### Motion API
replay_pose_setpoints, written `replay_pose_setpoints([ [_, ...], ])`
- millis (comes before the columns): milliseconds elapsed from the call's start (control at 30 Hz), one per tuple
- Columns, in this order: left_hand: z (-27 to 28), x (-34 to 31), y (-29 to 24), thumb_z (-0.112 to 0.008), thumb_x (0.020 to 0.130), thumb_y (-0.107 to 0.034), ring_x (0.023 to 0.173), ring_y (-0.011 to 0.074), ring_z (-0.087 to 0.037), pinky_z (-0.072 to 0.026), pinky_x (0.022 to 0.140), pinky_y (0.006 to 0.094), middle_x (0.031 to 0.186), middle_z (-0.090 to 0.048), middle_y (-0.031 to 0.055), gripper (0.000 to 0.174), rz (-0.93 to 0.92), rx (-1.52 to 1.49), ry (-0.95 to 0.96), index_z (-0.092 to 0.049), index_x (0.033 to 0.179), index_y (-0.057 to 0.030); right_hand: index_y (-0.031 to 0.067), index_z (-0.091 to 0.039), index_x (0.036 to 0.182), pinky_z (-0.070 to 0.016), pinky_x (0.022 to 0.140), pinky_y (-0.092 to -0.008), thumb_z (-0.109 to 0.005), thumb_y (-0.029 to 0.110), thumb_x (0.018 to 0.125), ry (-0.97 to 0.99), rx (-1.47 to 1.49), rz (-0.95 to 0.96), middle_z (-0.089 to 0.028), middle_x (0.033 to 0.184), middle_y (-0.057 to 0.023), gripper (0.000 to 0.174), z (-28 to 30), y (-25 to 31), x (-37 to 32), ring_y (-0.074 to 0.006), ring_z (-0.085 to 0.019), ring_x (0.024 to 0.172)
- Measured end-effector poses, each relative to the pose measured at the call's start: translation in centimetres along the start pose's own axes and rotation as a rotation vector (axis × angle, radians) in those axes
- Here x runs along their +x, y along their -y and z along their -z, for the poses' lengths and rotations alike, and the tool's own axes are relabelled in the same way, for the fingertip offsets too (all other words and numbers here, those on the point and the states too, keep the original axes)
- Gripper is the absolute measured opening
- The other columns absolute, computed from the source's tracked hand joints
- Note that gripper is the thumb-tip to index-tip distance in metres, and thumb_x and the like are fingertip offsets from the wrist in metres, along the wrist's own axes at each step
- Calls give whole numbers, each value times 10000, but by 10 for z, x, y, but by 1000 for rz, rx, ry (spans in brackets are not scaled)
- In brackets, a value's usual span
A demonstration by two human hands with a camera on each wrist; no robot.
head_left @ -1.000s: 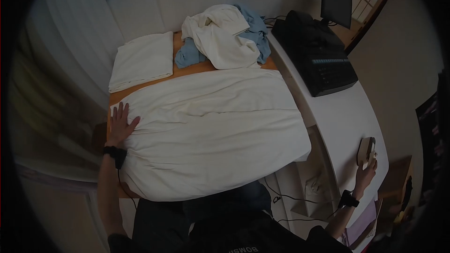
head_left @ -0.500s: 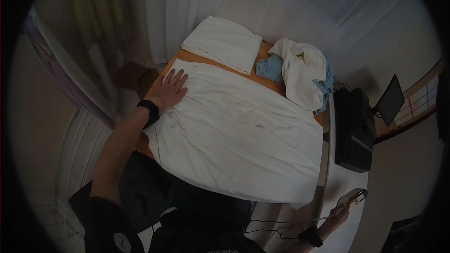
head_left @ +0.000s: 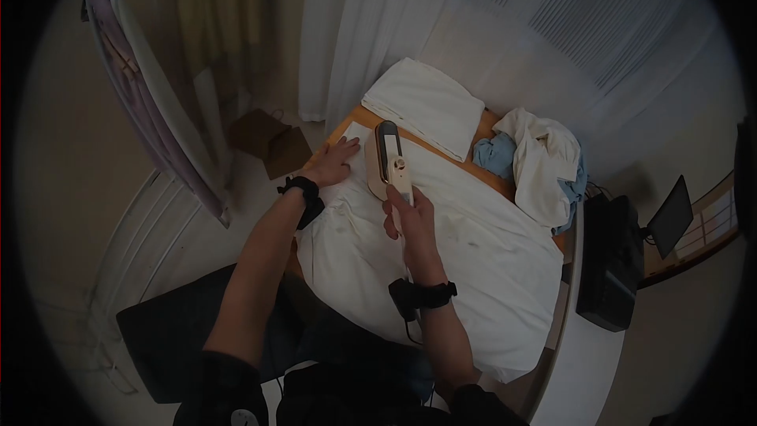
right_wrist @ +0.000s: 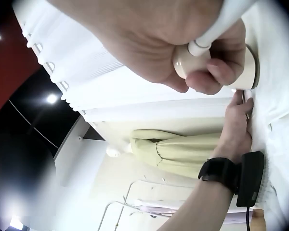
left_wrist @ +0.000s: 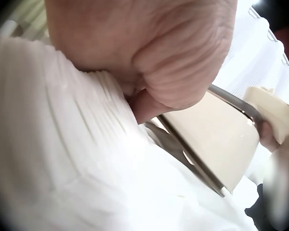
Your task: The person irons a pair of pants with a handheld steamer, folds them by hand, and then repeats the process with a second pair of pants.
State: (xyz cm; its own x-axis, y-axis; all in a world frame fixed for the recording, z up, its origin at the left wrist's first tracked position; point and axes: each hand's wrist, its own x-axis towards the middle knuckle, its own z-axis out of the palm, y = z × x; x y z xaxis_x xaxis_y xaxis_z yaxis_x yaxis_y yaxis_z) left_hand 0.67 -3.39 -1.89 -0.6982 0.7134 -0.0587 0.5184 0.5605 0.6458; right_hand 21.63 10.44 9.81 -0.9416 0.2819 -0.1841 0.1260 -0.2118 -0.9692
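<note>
A white cloth with wrinkles lies spread over a brown table. At its far left corner my left hand rests with fingers extended on the fabric. My right hand grips the handle of a cream handheld steam iron, just to the right of the left hand. The iron stands over the cloth, its flat plate edge close to the fabric in the left wrist view. A white cord runs out of the handle end in the right wrist view.
A folded white cloth lies at the table's back edge. Beside it are a crumpled cream cloth and a blue cloth. A black machine stands on the white side counter. A garment rack with a lilac cloth is at the left.
My right hand has carried the iron from the right-hand counter over to the cloth's left part. The head view has swung left. My left hand stays near the same cloth corner.
</note>
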Motion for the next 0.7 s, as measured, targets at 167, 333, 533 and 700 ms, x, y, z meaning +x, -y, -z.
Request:
replay_pose_setpoints([
  [167, -7, 4, 5, -510, 845, -80, 1562, 254, -68, 21, 1251, 488, 1675, -199, 47, 742, 17, 37, -21, -325, 1564, -97, 37, -574, 994, -322, 444, -258, -651, 289, 974, -45, 4, -86, -549, 732, -14, 264, -6, -20, 16, -90, -446, 483],
  [333, -1, 1, -2, -492, 861, -78, 1562, 244, -68, 13, 1251, 492, 1676, -200, 29, 720, 36, 45, 13, -333, 1562, -110, 46, -568, 989, -335, 448, -270, -643, 302, 976, -92, -42, -66, -557, 736, -19, 267, 52, -7, -2, -91, -432, 482],
  [533, 1, 3, -3, -477, 868, -72, 1562, 235, -70, -5, 1253, 492, 1680, -186, 17, 708, 36, 79, 11, -332, 1560, -114, 80, -548, 955, -307, 437, -263, -629, 302, 980, -425, -78, -43, -533, 699, 6, 237, 169, -1, -49, -83, -400, 460],
  [700, 3, 5, -4, -475, 870, -71, 1563, 236, -71, -6, 1252, 493, 1685, -171, 7, 722, 35, 104, 45, -309, 1571, -122, 113, -525, 1033, -273, 427, -245, -631, 289, 988, -726, 77, 20, -533, 719, 11, 210, 258, -7, -102, -69, -391, 473],
])
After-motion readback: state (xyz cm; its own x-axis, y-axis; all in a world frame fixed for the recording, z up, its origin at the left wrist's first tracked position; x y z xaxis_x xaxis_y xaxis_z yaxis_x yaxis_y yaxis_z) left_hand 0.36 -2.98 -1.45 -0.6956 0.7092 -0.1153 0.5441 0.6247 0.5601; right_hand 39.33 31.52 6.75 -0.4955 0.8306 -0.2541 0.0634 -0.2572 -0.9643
